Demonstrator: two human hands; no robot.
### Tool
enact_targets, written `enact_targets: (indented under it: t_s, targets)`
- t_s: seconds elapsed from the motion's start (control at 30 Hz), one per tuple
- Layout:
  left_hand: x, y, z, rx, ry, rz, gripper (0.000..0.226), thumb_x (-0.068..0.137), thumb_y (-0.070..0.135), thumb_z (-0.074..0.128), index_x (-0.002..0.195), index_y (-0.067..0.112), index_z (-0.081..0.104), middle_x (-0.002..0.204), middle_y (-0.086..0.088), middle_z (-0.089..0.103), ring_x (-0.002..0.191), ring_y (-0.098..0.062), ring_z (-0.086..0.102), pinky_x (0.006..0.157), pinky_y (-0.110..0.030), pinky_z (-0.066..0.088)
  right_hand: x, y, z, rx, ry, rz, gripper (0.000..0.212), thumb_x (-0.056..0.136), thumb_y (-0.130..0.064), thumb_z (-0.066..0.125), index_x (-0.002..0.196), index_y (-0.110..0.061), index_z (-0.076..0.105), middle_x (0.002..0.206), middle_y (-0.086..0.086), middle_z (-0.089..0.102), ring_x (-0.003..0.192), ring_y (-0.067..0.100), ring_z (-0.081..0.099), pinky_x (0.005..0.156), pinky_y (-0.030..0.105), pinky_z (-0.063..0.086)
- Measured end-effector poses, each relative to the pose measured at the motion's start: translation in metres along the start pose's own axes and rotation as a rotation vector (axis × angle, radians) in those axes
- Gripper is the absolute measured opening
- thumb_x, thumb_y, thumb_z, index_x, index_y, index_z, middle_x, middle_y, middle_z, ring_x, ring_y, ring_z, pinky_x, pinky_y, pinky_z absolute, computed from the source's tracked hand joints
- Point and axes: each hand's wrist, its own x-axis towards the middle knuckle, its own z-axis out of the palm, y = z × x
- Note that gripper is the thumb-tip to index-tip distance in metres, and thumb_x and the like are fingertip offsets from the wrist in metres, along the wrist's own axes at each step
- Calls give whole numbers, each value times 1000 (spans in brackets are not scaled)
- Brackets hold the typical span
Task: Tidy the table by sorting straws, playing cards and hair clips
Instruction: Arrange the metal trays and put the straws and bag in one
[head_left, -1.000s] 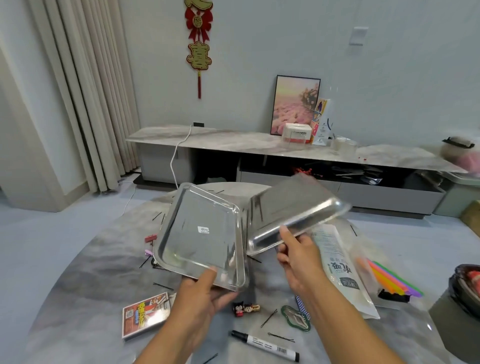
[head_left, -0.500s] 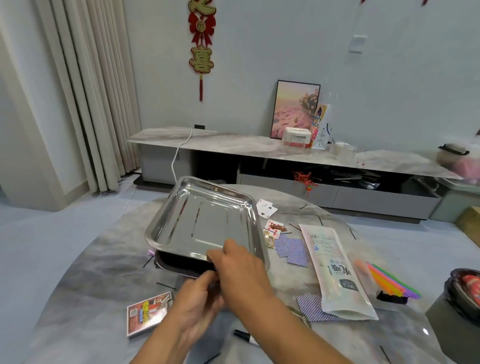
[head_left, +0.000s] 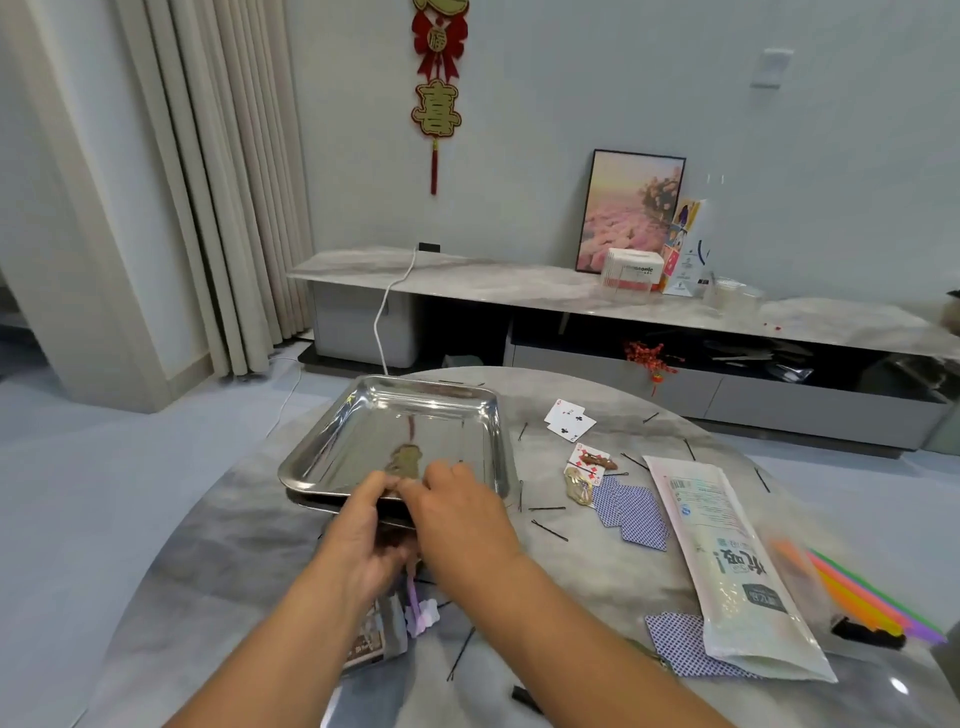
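Frame centre: my left hand (head_left: 363, 525) and right hand (head_left: 457, 506) both grasping near rim of stacked trays (head_left: 395, 441). I'd level stack, set down clear of hairpins (head_left: 548, 530), then release.

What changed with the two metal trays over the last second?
The trays, held apart and tilted one per hand a second ago, are now stacked, top tray nested over the lower. Both hands, left and right, moved together to the near rim. Cards, straws and bag stayed put.
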Motion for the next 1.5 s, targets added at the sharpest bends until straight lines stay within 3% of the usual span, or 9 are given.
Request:
enact_targets:
  t_s: [0.2,0.27,0.43,0.73,0.87,1.0,1.23,1.37,1.5]
  targets:
    - [30,13,-14,-30,78,-10,15,90,1,44,84,1,58,55,-12,67,48,-23,67,43,-34,56,-10,27,44,361,192,148,28,101,-23,45,122,-20,63,110,2,53,104,21,50,80,33,46]
    - [36,13,-12,-53,116,-12,14,93,3,46,85,2,58,62,-11,70,50,-22,68,61,-37,60,-18,50,55,461,228,311,30,100,-19,45,124,-21,63,116,1,54,109,18,51,88,28,44]
    - [41,12,4,-123,200,-105,17,101,8,42,95,5,58,118,-9,62,110,-24,60,90,-41,46,-45,109,70,388,89,612,37,98,-9,42,131,-11,58,132,8,50,123,23,47,102,28,37]
    - [6,-4,32,-186,215,-126,21,98,8,36,98,-1,55,85,-16,59,77,-29,58,80,-44,46,-70,153,56,303,-53,765,45,92,4,39,134,-5,51,140,14,42,130,30,41,106,29,31]
    - [8,-58,39,83,330,82,26,92,8,49,116,8,57,91,-7,55,66,-15,49,45,-22,45,-85,160,38,233,-171,737,45,90,3,45,132,-11,56,135,9,45,124,29,47,101,33,39]
    - [-5,-134,67,601,17,233,34,91,0,50,116,23,53,98,4,62,88,-14,58,83,-32,47,-104,168,21,92,-172,763,38,91,-6,48,128,-13,55,130,11,47,119,31,46,97,35,40]
    - [3,-212,109,718,-255,-129,64,67,24,66,129,16,53,112,-7,69,100,-21,68,94,-41,54,-131,186,23,5,-245,1005,58,92,-21,52,144,-28,26,143,12,32,132,39,32,108,49,29]
    - [-10,-217,128,620,-300,-209,9,84,5,56,90,3,62,74,-6,65,70,-18,61,71,-30,51,-137,196,28,-64,-239,1007,57,98,-17,42,148,-24,18,141,13,35,124,36,43,99,45,37]
    - [-17,-211,138,506,-256,-221,25,103,21,43,92,7,60,75,-9,70,65,-18,61,62,-27,50,-131,199,15,-146,-150,938,37,99,-16,41,135,-18,38,131,8,45,118,31,49,93,40,41]
